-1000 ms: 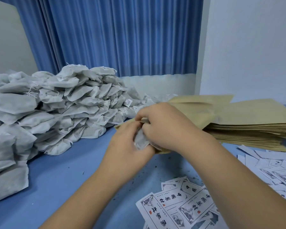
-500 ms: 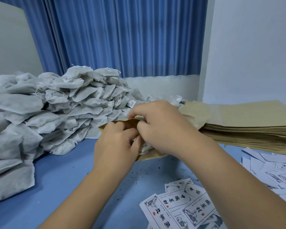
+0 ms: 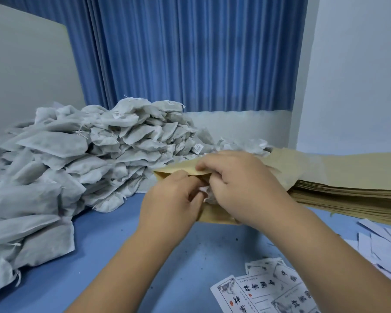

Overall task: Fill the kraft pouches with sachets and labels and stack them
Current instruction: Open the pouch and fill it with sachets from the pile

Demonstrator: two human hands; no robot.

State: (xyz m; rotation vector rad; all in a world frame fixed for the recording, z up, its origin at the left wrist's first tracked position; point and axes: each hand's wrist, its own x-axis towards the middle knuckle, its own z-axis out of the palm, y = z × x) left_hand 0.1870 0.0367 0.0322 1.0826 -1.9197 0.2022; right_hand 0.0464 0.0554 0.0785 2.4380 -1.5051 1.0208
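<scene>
Well to the left of your fingers, the heap of grey-white fabric sachets [image 3: 77,154] lies on the blue bench [image 3: 104,256], near enough to reach for the next pick.

Your left hand [image 3: 169,199] has its fingers curled on the near lip of the flat brown kraft paper pouch [image 3: 176,170], holding the mouth open just above the bench.

Between your two sets of fingers only a small crumpled patch of one sachet [image 3: 204,192] shows. A second ago far more of it hung out under your knuckles, so most of it has now gone inside. The upper lip of the pouch, hidden then, now stands clear above your left fingers.

Your right hand [image 3: 242,186] lays its forefinger along that upper lip. Its other fingers curl over the sachet and press it into the mouth.

The stuffing step looks nearly finished, with one last push to seat the sachet. You cannot tell from here whether a label is already inside.

Just right of your right fingers, partly behind them, sits the tall stack of flat brown kraft pouches [image 3: 348,195]. Below and to the right of your fingers, the white printed paper labels [image 3: 269,290] lie scattered on the bench, face up, with plain white paper slips [image 3: 382,245] beyond them.
</scene>
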